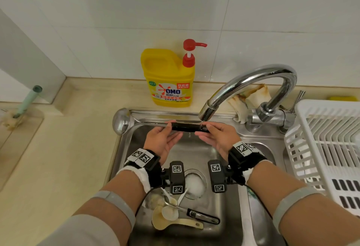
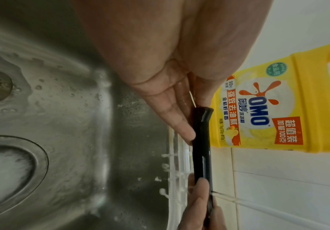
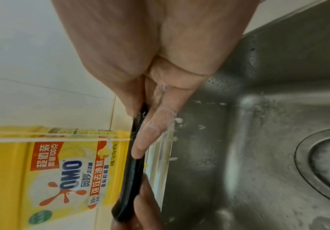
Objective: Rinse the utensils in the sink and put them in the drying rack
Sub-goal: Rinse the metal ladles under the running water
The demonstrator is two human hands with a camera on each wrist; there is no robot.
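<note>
We see a long steel ladle with a black plastic handle [image 1: 187,126] lying level across the middle of the head view, its round bowl poking out to the left over the rim of the stainless steel sink [image 1: 229,224]. Our left hand [image 1: 161,140] pinches the near end of the black handle between thumb and fingertips, palm turned up; our right hand [image 1: 216,138] pinches the far end the same way, with the remaining fingers loosely extended. A thin stream of water from the curved chrome tap [image 1: 251,85] meets the handle just beside the right thumb. In the lower middle of the frame, on the sink floor near the foamy drain, lie more utensils: a pale wooden spoon [image 1: 175,223], a black-handled metal spoon [image 1: 196,215] and a small white spoon [image 1: 170,213], heaped together and touching. The white plastic slatted drying rack [image 1: 329,148] stands at the right edge. A yellow detergent bottle with a red pump [image 1: 169,76] stands at upper centre, against the white tiled wall.
</note>
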